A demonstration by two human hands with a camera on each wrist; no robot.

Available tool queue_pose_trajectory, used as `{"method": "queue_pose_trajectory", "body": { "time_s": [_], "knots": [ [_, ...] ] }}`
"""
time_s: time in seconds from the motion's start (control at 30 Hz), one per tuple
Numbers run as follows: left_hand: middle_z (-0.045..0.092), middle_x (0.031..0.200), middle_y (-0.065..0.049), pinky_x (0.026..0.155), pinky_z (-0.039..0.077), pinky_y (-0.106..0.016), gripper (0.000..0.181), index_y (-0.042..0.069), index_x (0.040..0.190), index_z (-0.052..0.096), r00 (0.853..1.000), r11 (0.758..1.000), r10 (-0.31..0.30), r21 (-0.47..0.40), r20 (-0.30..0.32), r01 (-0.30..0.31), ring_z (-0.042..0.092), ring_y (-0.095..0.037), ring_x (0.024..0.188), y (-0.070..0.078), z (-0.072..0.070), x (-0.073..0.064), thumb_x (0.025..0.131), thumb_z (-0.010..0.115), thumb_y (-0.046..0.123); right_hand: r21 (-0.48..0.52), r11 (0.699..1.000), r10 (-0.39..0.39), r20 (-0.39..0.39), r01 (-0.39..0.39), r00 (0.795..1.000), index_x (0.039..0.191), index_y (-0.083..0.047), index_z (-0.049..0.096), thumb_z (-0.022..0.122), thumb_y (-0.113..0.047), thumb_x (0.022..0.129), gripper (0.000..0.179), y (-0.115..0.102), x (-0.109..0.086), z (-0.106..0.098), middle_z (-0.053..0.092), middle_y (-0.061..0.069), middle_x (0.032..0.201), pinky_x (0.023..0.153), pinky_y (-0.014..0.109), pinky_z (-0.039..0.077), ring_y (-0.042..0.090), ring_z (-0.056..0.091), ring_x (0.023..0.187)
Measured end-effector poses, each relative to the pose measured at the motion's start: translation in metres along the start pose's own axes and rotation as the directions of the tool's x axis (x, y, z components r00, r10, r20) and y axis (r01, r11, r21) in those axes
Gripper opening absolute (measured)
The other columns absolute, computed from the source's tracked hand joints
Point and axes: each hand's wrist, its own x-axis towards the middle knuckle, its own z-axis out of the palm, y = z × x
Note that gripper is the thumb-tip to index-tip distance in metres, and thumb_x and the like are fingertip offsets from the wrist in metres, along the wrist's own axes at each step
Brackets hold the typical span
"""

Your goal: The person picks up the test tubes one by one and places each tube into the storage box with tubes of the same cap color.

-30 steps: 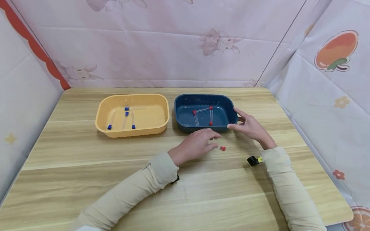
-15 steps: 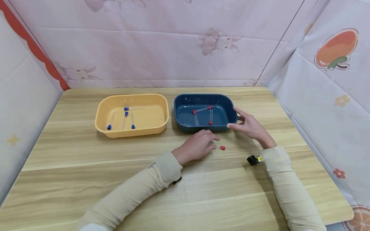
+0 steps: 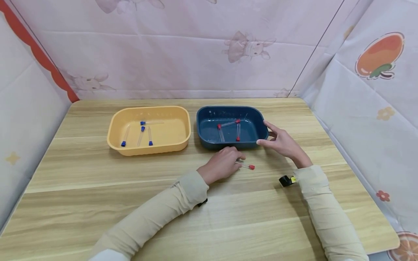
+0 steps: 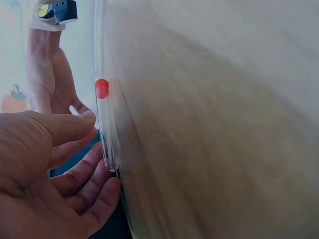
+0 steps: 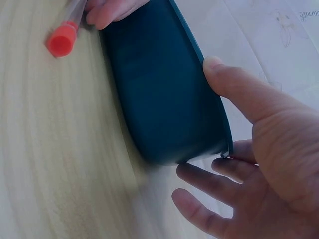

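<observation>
A clear test tube [image 3: 245, 165] with a red cap lies just in front of the dark blue basin [image 3: 209, 143]. My left hand [image 3: 222, 165] curls its thumb and fingers around the tube's clear end, leaving the red cap [image 4: 102, 88] sticking out; the thumb tip is right at the glass in the left wrist view. My right hand [image 3: 284, 143] holds the basin at its right end, thumb [image 5: 229, 82] on the rim and the other fingers spread along the end wall. Several red-capped tubes [image 3: 230, 124] lie inside this basin.
To the left stands a yellow basin [image 3: 176, 146] with several blue-capped tubes [image 3: 140, 136]. Black devices are strapped at both wrists, the right one [image 3: 286, 181] close over the wooden table [image 3: 228, 224]. Printed cloth walls [image 3: 183, 65] surround the table at the back and sides.
My left hand has shifted slightly right and drawn its fingers in around the tube, more of which now shows. The right hand and both basins have stayed put.
</observation>
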Motion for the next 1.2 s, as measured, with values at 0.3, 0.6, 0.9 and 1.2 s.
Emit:
{"method": "queue_pose_trajectory", "body": {
  "time_s": [0.3, 0.6, 0.9, 1.2],
  "knots": [
    [0.072, 0.115, 0.000, 0.095, 0.054, -0.031, 0.025, 0.015, 0.125, 0.076, 0.996, 0.998, -0.063, -0.008, 0.055, 0.064, 0.063, -0.015, 0.105, 0.003, 0.002, 0.004, 0.101, 0.070, 0.021, 0.000, 1.000, -0.002, -0.005, 0.002, 1.000, 0.166, -0.009, 0.021, 0.075, -0.032, 0.097, 0.091, 0.000, 0.000, 0.000, 0.023, 0.018, 0.168, 0.107, 0.053, 0.047, 0.039, 0.045, 0.142],
    [0.074, 0.113, 0.002, 0.086, 0.056, -0.032, 0.020, 0.015, 0.117, 0.079, 0.997, 0.998, -0.058, -0.013, 0.052, 0.059, 0.066, -0.014, 0.099, 0.006, 0.004, 0.003, 0.100, 0.070, 0.018, -0.015, 1.000, -0.001, 0.000, 0.001, 1.000, 0.166, -0.008, 0.020, 0.074, -0.032, 0.098, 0.091, 0.000, 0.000, 0.001, 0.022, 0.020, 0.168, 0.107, 0.053, 0.046, 0.041, 0.044, 0.143],
    [0.074, 0.102, 0.002, 0.076, 0.054, -0.027, 0.017, 0.012, 0.111, 0.080, 0.998, 0.998, -0.053, -0.019, 0.047, 0.054, 0.062, -0.012, 0.084, 0.013, 0.004, -0.001, 0.095, 0.075, 0.014, -0.032, 0.999, -0.003, 0.000, 0.003, 1.000, 0.165, -0.007, 0.019, 0.074, -0.033, 0.098, 0.091, -0.001, 0.000, 0.001, 0.021, 0.020, 0.168, 0.107, 0.054, 0.047, 0.043, 0.043, 0.143],
    [0.073, 0.100, 0.000, 0.077, 0.054, -0.025, 0.024, 0.007, 0.112, 0.079, 0.991, 0.986, -0.114, -0.116, 0.068, 0.121, 0.061, -0.013, 0.084, 0.023, 0.006, -0.004, 0.089, 0.083, 0.015, -0.028, 1.000, 0.005, 0.004, -0.004, 1.000, 0.166, -0.009, 0.019, 0.074, -0.033, 0.098, 0.091, -0.002, -0.001, 0.001, 0.021, 0.020, 0.168, 0.106, 0.054, 0.047, 0.043, 0.045, 0.141]
  ]
}}
